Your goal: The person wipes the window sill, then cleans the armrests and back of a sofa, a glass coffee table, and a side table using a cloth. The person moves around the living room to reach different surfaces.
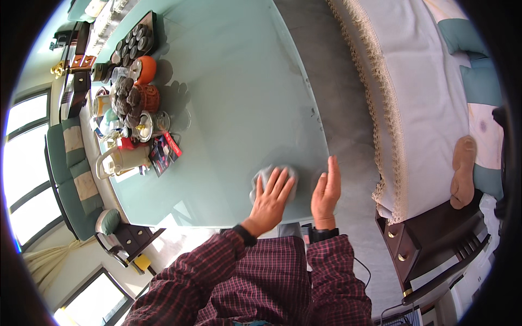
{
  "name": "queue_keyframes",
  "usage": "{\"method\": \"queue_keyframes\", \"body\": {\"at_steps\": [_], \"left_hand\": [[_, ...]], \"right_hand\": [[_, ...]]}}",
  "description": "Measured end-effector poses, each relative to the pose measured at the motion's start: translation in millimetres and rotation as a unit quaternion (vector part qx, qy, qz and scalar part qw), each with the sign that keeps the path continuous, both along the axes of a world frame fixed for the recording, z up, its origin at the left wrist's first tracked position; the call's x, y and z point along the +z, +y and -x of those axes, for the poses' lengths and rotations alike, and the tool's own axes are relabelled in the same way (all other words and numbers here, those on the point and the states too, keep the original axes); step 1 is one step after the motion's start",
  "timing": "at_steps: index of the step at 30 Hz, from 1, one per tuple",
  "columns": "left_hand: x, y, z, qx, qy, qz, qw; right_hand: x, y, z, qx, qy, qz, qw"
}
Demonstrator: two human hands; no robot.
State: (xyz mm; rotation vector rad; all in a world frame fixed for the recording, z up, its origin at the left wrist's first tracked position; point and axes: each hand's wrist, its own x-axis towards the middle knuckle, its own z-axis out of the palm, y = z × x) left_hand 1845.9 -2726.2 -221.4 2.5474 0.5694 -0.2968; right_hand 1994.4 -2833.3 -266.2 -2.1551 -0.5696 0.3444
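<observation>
A crumpled grey cloth (291, 182) lies on the pale green glass tabletop (239, 92), near its close edge, slightly blurred. My left hand (269, 201) presses down on the cloth with its fingers spread and nearly straight, not wrapped around it. To the right, my right hand (326, 190) hovers by the table's right edge, palm turned inward. Its fingers are stretched out, and nothing shows in it.
Along the table's left side stand a beige pitcher (132, 157), a glass jar (157, 124), a brown basket (149, 98), an orange round object (145, 69) and a tray of dark cups (151, 24). A magazine (164, 153) lies there. A covered sofa (418, 108) is at right.
</observation>
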Motion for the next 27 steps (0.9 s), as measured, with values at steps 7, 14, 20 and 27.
{"method": "queue_keyframes", "body": {"at_steps": [7, 14, 20, 27], "left_hand": [[1, 16, 72, 0.240, 0.003, -0.047, 0.970], [-23, -33, -68, 0.187, -0.032, -0.064, 0.980], [-5, -98, -10, 0.047, -0.037, 0.005, 0.998], [-5, -71, 198, 0.248, -0.028, -0.093, 0.964]], "right_hand": [[-2, -59, 0, -0.010, 0.030, 0.032, 0.999], [9, -120, 11, -0.197, 0.150, -0.040, 0.968], [22, -152, 28, -0.175, 0.136, -0.053, 0.974], [31, -207, 105, -0.104, 0.126, -0.065, 0.984]]}}
